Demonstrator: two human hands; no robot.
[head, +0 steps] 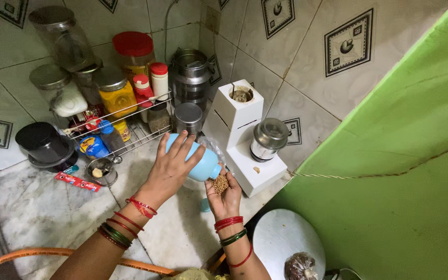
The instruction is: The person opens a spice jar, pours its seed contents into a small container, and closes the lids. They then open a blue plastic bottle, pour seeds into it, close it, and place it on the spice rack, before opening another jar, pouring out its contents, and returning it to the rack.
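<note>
While I look down from the head camera, my left hand (175, 163) wraps around a light blue bottle (199, 162), fingers spread over its body and closed firmly on it, tipping it so its mouth points down to the right. Just below that mouth, my right hand (225, 196) is cupped palm up, half open, cradling a small heap of brown seeds (220, 183); the fingers curl loosely around the heap without clamping on it. The bottle's mouth sits just above the seeds, close enough that I cannot tell whether they touch. Both hands hover over the marble counter (37, 207). Just beside them to the right stands a white mixer grinder (237, 129) with a small steel jar (268, 139) resting on its base. Behind my left hand a wire rack (130, 122) holds spice jars, among them a yellow-filled jar (116, 93) and a red-lidded jar (133, 52). A steel canister (189, 118) stands between the rack and the grinder. An orange hose (53, 253) runs along the counter's near edge, under my left forearm.
</note>
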